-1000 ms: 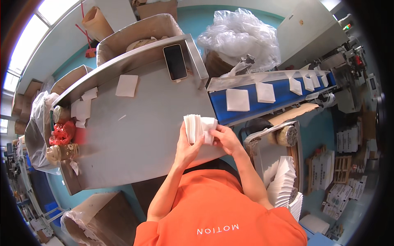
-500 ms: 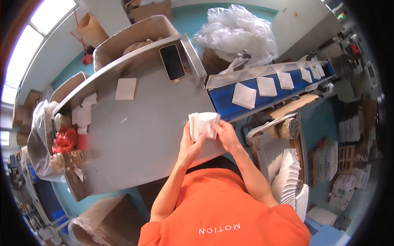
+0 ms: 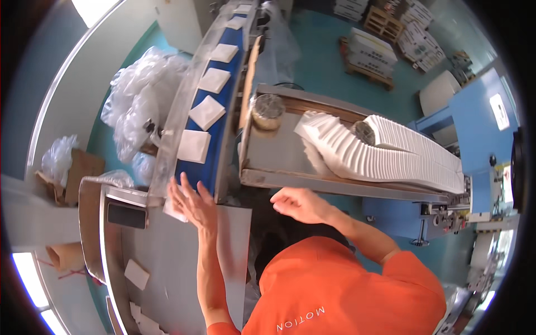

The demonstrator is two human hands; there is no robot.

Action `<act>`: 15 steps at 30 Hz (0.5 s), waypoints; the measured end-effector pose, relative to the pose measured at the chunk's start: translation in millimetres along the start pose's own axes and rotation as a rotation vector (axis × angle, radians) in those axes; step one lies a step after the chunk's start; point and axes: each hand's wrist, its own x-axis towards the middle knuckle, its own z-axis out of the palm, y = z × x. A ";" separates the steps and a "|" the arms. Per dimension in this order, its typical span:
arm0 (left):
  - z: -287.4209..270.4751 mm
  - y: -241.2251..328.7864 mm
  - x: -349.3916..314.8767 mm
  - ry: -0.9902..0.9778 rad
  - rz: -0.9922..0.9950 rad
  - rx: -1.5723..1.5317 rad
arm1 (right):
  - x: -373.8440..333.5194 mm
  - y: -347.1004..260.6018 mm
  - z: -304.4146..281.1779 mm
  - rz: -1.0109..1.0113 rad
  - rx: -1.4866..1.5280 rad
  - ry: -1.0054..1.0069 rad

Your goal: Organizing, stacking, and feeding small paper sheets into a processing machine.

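At the blue belt's near end, a napkin shows beneath the nearer left hand, fingers spread, unclosed; right hand half-curled, seemingly empty.

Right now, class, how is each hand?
Left hand: open, spread, partly hiding a white sheet.
Right hand: partly curled, nothing visible in it; open or closed unclear.

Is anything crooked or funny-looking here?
Yes, one white square on the blue belt looks twisted, like a diamond. That seems odd because the neighbouring squares lie straighter along the belt.
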 end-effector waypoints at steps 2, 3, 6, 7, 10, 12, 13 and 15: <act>1.7 75.9 18.0 -0.007 0.240 -0.403 | -12.2 0.6 -46.2 -0.072 0.023 0.203; 7.0 108.8 12.9 -0.264 0.208 -0.656 | -18.0 -14.1 -67.6 -0.036 0.031 0.312; 58.3 188.7 -7.1 -0.640 -0.071 -1.026 | -33.1 -21.3 -114.2 -0.088 -0.032 0.597; 89.2 203.6 -6.4 -0.634 -0.132 -0.817 | -38.4 -19.5 -123.6 -0.082 -0.049 0.612; 148.0 227.9 19.0 -0.849 -0.417 -0.768 | -56.7 -3.1 -141.2 -0.072 0.041 0.605; 123.9 257.2 38.5 -1.269 -0.459 -0.862 | -74.5 11.5 -162.3 -0.058 0.101 0.600; 118.5 261.6 40.4 -1.276 -0.367 -0.907 | -79.5 18.5 -169.3 -0.060 0.087 0.615; 109.7 258.8 38.4 -1.135 -0.105 -1.033 | -86.7 28.0 -185.4 -0.052 0.119 0.623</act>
